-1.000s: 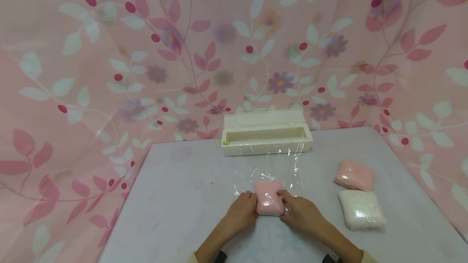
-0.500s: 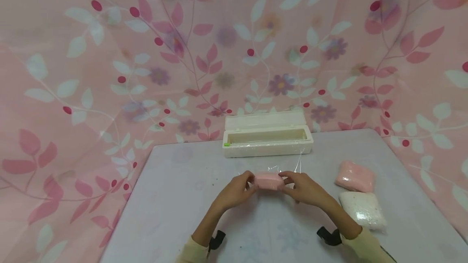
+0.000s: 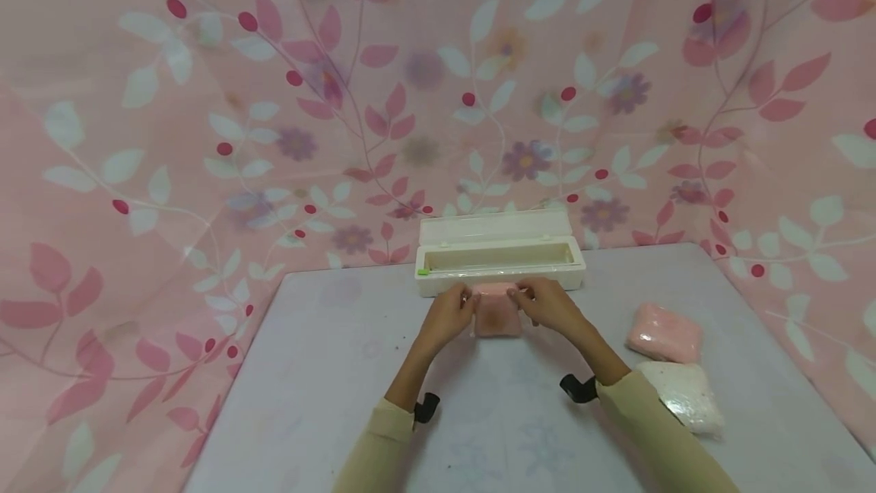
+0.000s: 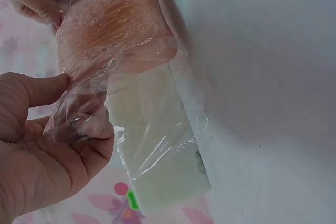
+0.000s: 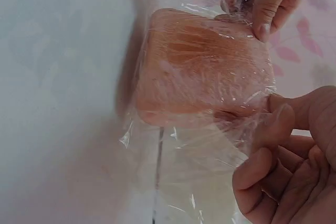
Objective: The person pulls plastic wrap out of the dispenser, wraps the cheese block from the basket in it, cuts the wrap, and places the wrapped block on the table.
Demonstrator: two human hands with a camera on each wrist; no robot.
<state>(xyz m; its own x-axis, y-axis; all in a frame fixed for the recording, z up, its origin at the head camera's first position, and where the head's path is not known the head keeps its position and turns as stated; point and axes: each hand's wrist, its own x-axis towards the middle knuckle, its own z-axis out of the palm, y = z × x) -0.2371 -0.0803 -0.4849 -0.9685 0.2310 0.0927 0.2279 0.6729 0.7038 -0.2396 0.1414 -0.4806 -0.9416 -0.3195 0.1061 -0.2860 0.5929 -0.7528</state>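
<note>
A pink square block (image 3: pixel 497 318) is held up on edge in front of the white box, with clear cling film (image 5: pixel 244 129) over it. Through the film its face looks brownish in the middle. My left hand (image 3: pixel 448 316) pinches bunched film at the block's left side; the left wrist view shows the thumb and curled fingers around that film (image 4: pixel 84 111). On the opposite side, my right hand (image 3: pixel 550 304) grips film near the top corner, its thumb against the block's edge. Loose film hangs beyond the block in both wrist views.
An open white cling film box (image 3: pixel 438 284) with a green tab stands at the table's back edge, lid raised. To the right lie a pink wrapped packet (image 3: pixel 664 332) and a white wrapped packet (image 3: pixel 687 398), partly behind my right sleeve. A floral curtain rises behind.
Both hands have lifted the pink block off the table, tipped it upright and carried it away from me towards the white box. Both forearms now reach further forward.
</note>
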